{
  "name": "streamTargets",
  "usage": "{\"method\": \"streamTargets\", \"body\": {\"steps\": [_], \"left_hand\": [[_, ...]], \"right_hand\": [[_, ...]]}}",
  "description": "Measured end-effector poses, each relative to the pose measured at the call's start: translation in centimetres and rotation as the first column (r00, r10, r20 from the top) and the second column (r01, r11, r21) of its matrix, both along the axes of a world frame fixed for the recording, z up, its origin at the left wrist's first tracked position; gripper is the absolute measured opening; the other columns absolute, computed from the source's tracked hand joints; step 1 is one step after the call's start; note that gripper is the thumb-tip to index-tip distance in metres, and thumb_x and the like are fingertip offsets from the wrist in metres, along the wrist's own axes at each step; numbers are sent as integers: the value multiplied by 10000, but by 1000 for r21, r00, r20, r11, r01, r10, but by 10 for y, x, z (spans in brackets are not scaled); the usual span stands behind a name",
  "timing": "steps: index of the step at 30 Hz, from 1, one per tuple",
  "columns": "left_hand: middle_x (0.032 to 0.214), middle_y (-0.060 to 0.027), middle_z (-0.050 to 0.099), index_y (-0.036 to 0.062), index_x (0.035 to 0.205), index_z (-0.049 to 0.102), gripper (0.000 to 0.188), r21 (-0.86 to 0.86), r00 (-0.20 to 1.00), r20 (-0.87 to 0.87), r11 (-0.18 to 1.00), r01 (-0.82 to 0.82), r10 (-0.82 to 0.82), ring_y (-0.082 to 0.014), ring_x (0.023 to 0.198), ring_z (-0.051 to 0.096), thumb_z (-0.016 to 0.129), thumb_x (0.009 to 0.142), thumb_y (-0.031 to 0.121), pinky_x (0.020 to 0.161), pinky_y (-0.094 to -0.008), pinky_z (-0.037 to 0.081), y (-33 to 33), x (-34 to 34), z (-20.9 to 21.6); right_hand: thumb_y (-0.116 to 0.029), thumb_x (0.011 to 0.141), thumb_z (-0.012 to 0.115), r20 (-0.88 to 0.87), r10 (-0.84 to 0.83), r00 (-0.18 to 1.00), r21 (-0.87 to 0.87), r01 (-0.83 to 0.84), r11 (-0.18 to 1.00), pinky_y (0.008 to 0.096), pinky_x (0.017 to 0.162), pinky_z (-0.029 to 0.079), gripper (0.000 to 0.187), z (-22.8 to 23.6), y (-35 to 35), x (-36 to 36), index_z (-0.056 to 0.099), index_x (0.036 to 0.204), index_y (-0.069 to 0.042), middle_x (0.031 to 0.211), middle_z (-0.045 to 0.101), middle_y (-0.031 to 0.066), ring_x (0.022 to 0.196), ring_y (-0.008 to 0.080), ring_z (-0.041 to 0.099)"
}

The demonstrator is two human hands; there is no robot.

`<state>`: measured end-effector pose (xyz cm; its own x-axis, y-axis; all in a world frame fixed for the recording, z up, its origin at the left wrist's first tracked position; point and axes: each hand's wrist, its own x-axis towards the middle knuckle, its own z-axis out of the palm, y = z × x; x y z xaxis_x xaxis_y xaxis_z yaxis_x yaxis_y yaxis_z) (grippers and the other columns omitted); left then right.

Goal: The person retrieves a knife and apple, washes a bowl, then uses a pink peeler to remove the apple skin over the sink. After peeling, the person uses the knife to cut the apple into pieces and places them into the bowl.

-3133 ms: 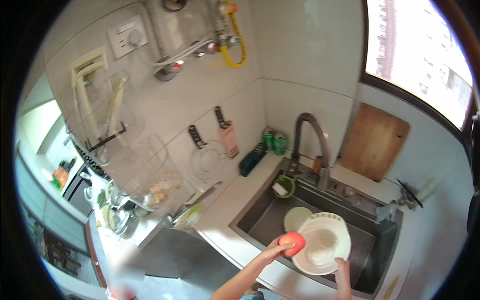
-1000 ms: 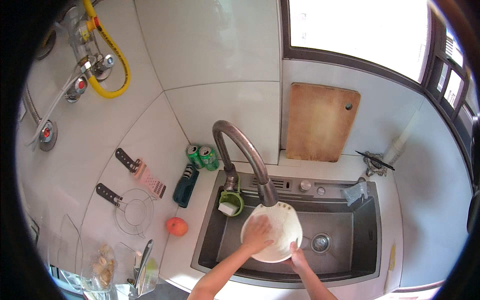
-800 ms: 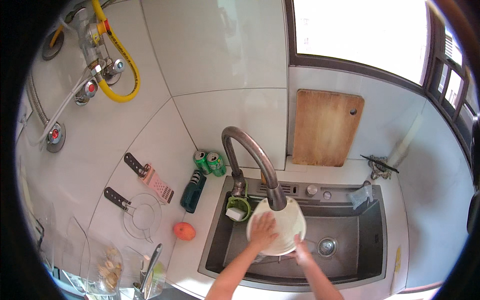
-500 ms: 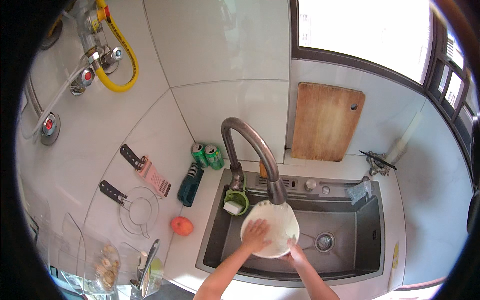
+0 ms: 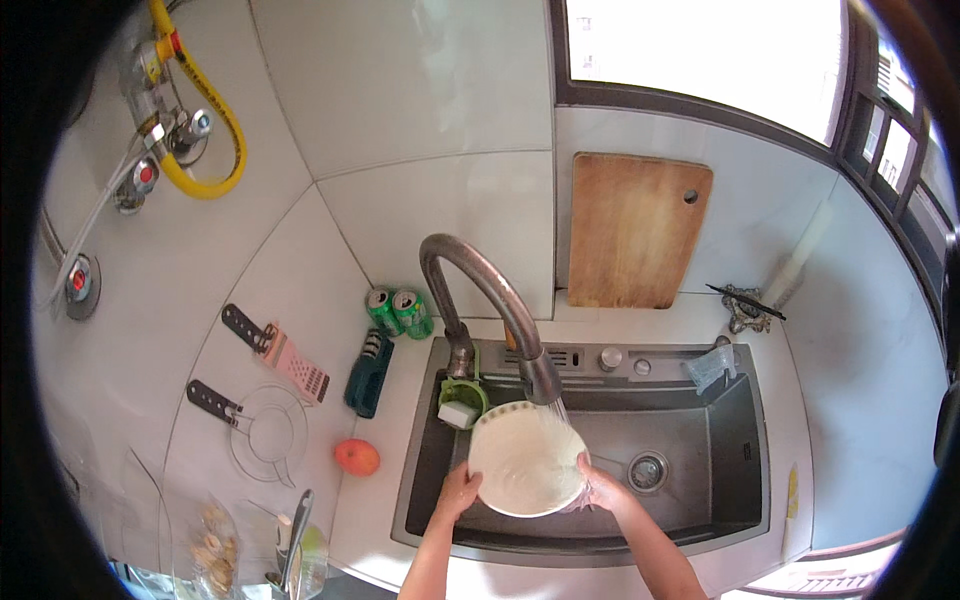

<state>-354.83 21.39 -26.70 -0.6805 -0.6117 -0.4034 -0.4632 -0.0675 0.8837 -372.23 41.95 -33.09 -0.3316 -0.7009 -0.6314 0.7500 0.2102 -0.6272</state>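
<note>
A white bowl (image 5: 528, 462) with a dark patterned rim is tilted over the left half of the grey sink (image 5: 685, 425). My left hand (image 5: 460, 491) grips its left edge, and my right hand (image 5: 598, 485) is closed on its right edge. Above the bowl arches the metal faucet (image 5: 490, 282), its spout close to the far right rim. Water streams from the spout at that rim, and the bowl's inside looks wet. The fingers beneath the bowl are hidden.
A green strainer basket (image 5: 463, 402) with a white sponge hangs at the sink's far left corner. On the counter to the left are a red fruit (image 5: 357, 457), a dark teal knife sharpener (image 5: 369, 374) and two green cans (image 5: 397, 312). A wooden cutting board (image 5: 640, 230) leans behind.
My left hand has moved from inside the bowl to its left edge. The bowl has tilted, and my right hand has shifted up its right side. The view has turned slightly.
</note>
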Motion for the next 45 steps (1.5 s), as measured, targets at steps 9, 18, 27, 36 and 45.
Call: {"method": "streamTargets", "body": {"steps": [9,18,27,36,45], "left_hand": [[637,-159,591,-11,912,544,203,-432,975,19,881,-191,221,-262,584,599,508,750,107,562,-357,453,2,64,38],[756,-153,616,28,997,537,236,-278,1000,-1,960,-16,16,-210,688,617,519,796,150,608,-313,454,-26,43,7],[1366,-189,200,65,1326,221,682,-851,967,214,459,255,-140,-335,1284,115,504,776,352,1025,-508,29,54,-122,-30],[1396,-141,170,86,1334,227,692,-760,732,584,79,645,-351,-295,1301,106,381,806,507,1024,-495,8,47,-113,-57],[1343,-192,259,43,1296,286,699,-823,916,323,407,396,-237,-322,1271,195,603,715,267,1004,-507,173,44,-74,-30]], "right_hand": [[-288,866,385,252,-626,738,51,636,770,307,600,485,305,-74,-146,-38,509,977,-32,893,552,104,716,196,558],[-500,797,469,-364,-34,931,66,62,996,293,653,477,589,-1,-73,-26,450,1139,-21,1046,537,91,833,178,561],[-481,859,384,-309,-61,949,145,111,983,362,670,520,629,16,-5,-3,313,1221,28,1066,526,171,867,237,586],[-375,898,339,-311,-78,947,195,144,970,374,592,549,502,25,1,12,370,1163,50,1009,530,189,810,289,597],[-126,846,437,-70,-290,955,42,293,955,475,697,522,388,11,16,13,330,1193,12,1092,490,205,939,316,554]]}}
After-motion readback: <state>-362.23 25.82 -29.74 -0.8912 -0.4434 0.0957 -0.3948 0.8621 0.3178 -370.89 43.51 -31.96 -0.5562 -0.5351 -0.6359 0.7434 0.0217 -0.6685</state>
